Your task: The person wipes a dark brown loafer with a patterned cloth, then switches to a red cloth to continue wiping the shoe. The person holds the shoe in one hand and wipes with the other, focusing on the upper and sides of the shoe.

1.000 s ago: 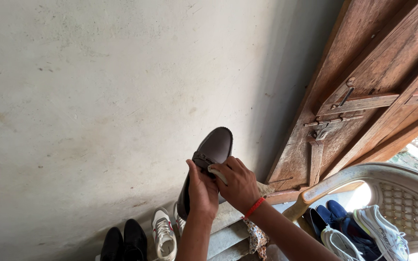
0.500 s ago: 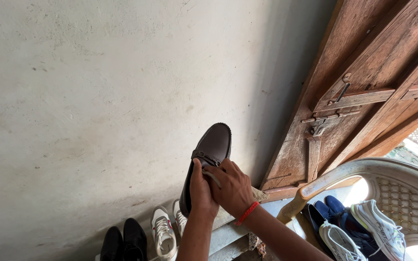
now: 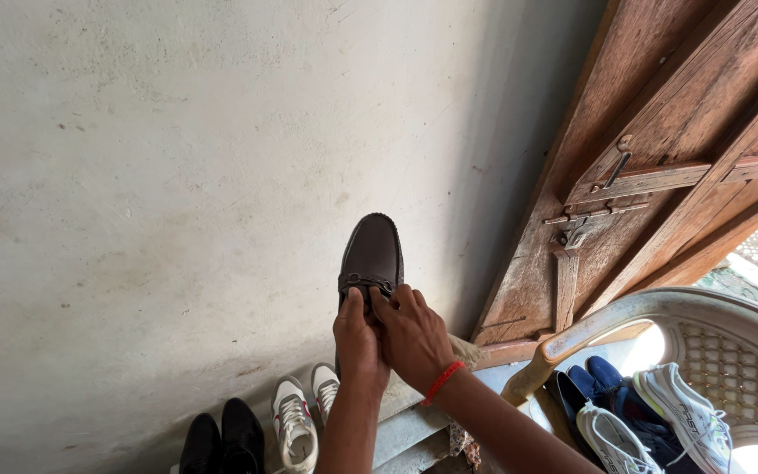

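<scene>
I hold a dark brown loafer (image 3: 372,253) up in front of a pale plaster wall, its toe pointing upward. My left hand (image 3: 357,341) grips the shoe's left side with the thumb pressed near the strap across the top. My right hand (image 3: 412,335), with a red band on the wrist, clasps the opening from the right, fingers over the tongue. The heel is hidden behind both hands.
On the floor along the wall stand a pair of black shoes (image 3: 221,441) and a pair of white sneakers (image 3: 300,417). A white plastic chair (image 3: 704,333) at right holds blue and white sneakers (image 3: 638,412). A wooden door (image 3: 660,167) leans open at right.
The loafer has turned from tilted right to nearly upright, and both hands have shifted closer together over its opening.
</scene>
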